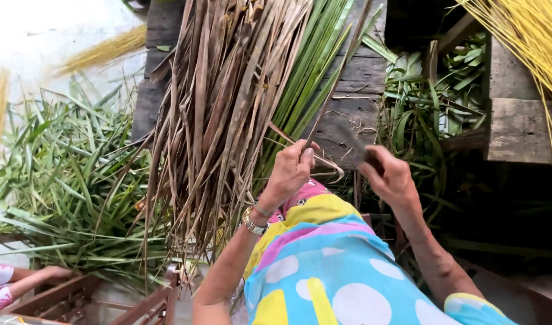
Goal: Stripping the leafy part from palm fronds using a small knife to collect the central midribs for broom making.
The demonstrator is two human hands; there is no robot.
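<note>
My left hand (291, 170) pinches a long thin leaf strip (333, 84) that runs up and away from me. It wears a bracelet at the wrist. My right hand (389, 176) is closed around a dark, blurred blade (353, 143) held close to the strip. Both hands hover above my knee, which is covered in bright cloth (324, 265) with yellow, pink and blue patches and white dots. Just left of my left hand hangs a big bundle of long dry brown and green leaves (227, 108).
Loose green leaves (65, 180) are heaped at left and more (420, 108) at right. Weathered wooden planks (354, 78) and a block (517, 126) lie ahead. Yellow fibre bundles (529, 36) hang top right. Another person's hand (50, 272) rests by a wooden crate (77, 301).
</note>
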